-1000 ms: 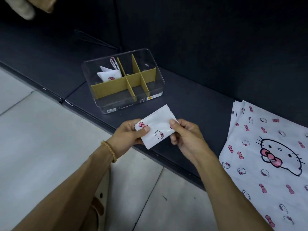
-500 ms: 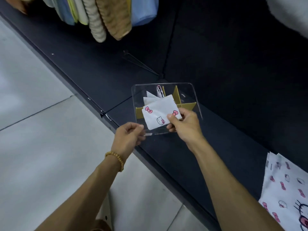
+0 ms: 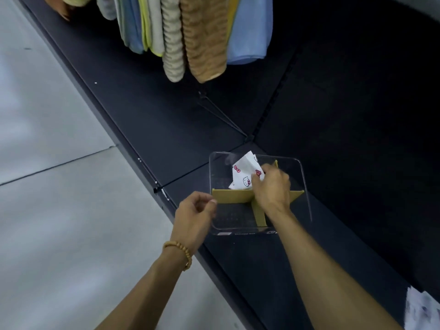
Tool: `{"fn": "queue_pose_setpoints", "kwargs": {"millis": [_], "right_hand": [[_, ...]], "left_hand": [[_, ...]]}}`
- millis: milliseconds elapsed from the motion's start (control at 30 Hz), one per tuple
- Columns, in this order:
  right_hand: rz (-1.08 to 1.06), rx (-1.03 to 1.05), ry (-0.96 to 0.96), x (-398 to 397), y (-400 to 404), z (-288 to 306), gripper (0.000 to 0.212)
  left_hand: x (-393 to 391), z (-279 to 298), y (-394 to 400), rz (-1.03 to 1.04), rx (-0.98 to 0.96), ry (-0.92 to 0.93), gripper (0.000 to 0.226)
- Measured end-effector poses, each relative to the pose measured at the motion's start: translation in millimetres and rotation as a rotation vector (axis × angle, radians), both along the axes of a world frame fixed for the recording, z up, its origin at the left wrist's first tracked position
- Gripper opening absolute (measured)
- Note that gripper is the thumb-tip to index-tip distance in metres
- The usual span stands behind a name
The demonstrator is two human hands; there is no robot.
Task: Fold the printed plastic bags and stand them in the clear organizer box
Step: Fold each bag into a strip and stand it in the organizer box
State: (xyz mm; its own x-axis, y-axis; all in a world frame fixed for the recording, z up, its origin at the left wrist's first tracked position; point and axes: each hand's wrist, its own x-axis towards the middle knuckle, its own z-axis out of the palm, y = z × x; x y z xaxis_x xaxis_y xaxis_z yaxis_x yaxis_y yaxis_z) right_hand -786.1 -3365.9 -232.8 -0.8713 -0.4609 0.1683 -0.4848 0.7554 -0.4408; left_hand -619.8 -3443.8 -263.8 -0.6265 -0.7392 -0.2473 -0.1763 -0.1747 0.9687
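A clear organizer box (image 3: 302,177) with tan cardboard dividers (image 3: 228,196) sits on the dark shelf. My right hand (image 3: 271,184) reaches into its back compartment and pinches a folded white bag (image 3: 245,172) printed with pink bows and cat faces, holding it upright and tilted. Whether other folded bags stand behind it is hidden. My left hand (image 3: 194,214), with a bead bracelet on the wrist, hovers at the box's left front corner, fingers loosely curled and holding nothing.
Several towels (image 3: 190,36) hang above the back of the dark shelf (image 3: 147,120). A stack of unfolded printed bags (image 3: 421,310) lies at the lower right edge. A grey tiled floor (image 3: 59,210) lies to the left.
My left hand let go of the folded bag. My right hand carried it forward into the box's back compartment. The view shifted toward the box.
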Motion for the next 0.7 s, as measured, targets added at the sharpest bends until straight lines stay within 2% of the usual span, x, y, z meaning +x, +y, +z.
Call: {"fn": "queue_pose_setpoints", "kwargs": {"millis": [67,200,333,400,567,700], "right_hand": [[0.001,0.058,0.028,0.8,-4.2,2.9,0.018],[-0.018,-0.001,0.060,2.9,-7.0,6.4,0.025],[-0.047,0.021,0.122,3.1,-4.7,0.2,0.016],[-0.058,0.075,0.102,-0.3,-6.3,-3.3,0.014],[-0.060,0.098,0.124,-4.4,-13.9,-4.5,0.031],[-0.110,0.139,0.130,-6.8,-17.2,-8.3,0.029]], "left_hand": [[2.3,-3.6,2.6,0.026,-0.035,-0.018,0.007],[9.4,-11.1,5.9,0.082,-0.059,-0.053,0.009],[12.3,-19.1,7.5,0.084,-0.035,-0.085,0.003],[12.5,-22.5,7.2,0.083,-0.038,-0.095,0.008],[12.1,-29.2,6.8,0.092,-0.044,-0.121,0.012],[14.8,-34.2,9.1,0.093,-0.044,-0.131,0.009]]}}
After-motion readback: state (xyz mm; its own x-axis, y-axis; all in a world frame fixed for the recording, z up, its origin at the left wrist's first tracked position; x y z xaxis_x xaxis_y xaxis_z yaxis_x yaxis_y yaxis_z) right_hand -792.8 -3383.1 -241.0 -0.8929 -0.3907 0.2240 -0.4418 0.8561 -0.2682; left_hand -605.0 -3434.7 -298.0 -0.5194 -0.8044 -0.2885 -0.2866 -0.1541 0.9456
